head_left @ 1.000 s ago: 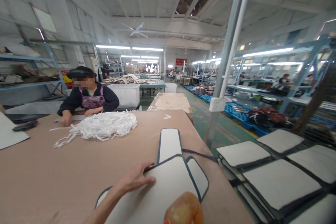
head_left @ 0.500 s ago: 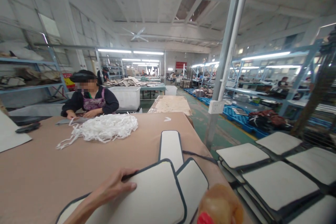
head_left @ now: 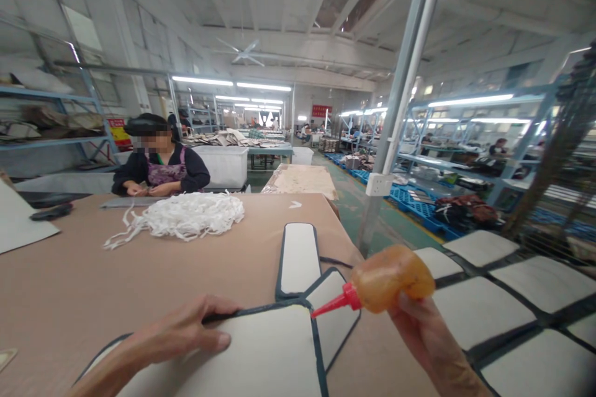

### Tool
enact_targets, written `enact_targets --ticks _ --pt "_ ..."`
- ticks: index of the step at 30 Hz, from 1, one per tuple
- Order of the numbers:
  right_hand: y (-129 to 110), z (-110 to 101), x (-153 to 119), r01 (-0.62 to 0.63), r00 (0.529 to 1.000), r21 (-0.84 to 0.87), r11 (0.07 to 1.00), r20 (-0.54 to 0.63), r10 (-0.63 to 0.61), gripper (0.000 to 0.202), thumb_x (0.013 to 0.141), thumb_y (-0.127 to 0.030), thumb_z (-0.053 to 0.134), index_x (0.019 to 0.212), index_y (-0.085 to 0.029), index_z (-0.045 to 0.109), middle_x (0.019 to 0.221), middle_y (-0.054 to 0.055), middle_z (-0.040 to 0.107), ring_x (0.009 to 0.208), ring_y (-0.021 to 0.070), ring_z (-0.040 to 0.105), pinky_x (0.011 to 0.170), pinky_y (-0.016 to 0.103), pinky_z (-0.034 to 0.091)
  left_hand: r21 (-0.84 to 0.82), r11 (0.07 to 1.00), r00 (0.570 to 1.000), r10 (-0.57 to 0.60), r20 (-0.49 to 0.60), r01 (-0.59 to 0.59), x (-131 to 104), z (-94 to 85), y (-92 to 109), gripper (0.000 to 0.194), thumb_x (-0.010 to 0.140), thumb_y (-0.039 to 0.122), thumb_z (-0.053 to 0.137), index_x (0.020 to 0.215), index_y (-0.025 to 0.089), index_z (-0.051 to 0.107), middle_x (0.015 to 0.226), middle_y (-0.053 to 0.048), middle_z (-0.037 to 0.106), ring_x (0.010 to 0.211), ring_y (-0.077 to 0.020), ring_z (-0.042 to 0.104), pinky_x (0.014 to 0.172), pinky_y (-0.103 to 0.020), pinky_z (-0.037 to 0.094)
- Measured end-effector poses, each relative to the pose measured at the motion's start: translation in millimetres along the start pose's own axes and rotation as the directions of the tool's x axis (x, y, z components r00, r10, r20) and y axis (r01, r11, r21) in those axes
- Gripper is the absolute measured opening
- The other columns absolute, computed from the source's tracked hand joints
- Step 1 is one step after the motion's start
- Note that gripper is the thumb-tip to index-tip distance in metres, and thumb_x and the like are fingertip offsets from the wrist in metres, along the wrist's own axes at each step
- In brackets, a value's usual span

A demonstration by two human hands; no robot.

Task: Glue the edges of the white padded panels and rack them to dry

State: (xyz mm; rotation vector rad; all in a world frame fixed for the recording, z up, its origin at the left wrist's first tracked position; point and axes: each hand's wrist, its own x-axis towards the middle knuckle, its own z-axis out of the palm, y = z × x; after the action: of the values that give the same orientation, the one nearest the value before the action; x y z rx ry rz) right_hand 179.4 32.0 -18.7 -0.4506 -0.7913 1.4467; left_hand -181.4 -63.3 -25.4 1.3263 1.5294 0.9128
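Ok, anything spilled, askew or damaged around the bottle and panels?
No spill or damage shows. The white panel under the left hand overlaps a smaller panel, which lies askew beneath it; that could be deliberate. The bottle is tipped, but held.

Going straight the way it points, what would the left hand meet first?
Past the flat white panel, the left hand likely meets the pointed red nozzle of the amber bottle; depth is unclear.

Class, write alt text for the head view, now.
The right hand holds an amber bottle, its red nozzle at the dark edge of a pale panel the left hand holds. Across the table, a person and white strips.
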Motion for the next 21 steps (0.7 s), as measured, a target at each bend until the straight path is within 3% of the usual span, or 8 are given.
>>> enact_targets --ticks 6,11,17,21 --pt "-3 2 3 0.061 0.989 -0.105 0.993 0.14 -0.045 0.037 0.055 -0.024 0.087 0.091 -0.027 0.076 0.081 0.002 0.077 0.068 0.019 0.07 0.064 0.024 0.057 0.083 0.996 0.987 0.023 0.157 -0.037 -9 -3.0 20 0.038 0.066 0.033 0.075 0.103 0.028 0.074 0.102 -0.002 0.074 0.102 -0.0307 0.063 0.087 -0.033 0.049" --pt "-4 -1 2 0.061 0.989 -0.155 0.986 0.146 -0.038 0.039 0.055 -0.028 0.087 0.093 -0.025 0.075 0.082 0.004 0.075 0.072 0.0196 0.069 0.07 0.027 0.056 0.082 0.995 0.994 0.04 0.101 -0.049 -9 -7.2 16 0.038 0.062 0.03 0.078 0.099 0.027 0.075 0.104 -0.003 0.074 0.102 -0.0309 0.064 0.086 -0.035 0.051" --pt "-2 -11 2 0.012 0.979 -0.199 0.98 0.2 0.029 0.036 0.056 -0.029 0.086 0.09 -0.025 0.075 0.089 0.007 0.075 0.081 0.0268 0.069 0.078 0.04 0.055 -0.011 0.998 0.99 0.07 0.121 -0.069 -10 -7.9 22 0.035 0.059 0.029 0.079 0.093 0.024 0.077 0.091 -0.001 0.076 0.09 -0.03 0.068 0.079 -0.033 0.054" --pt "-2 -18 2 -0.013 0.963 -0.209 0.978 0.259 0.069 0.039 0.059 -0.031 0.084 0.096 -0.027 0.073 0.097 0.008 0.075 0.09 0.029 0.068 0.084 0.043 0.053 0.043 0.997 0.95 0.048 0.308 -0.064 -9 -7.7 33 0.044 0.069 0.038 0.071 0.11 0.023 0.071 0.103 -0.001 0.073 0.103 -0.0293 0.063 0.087 -0.031 0.049"
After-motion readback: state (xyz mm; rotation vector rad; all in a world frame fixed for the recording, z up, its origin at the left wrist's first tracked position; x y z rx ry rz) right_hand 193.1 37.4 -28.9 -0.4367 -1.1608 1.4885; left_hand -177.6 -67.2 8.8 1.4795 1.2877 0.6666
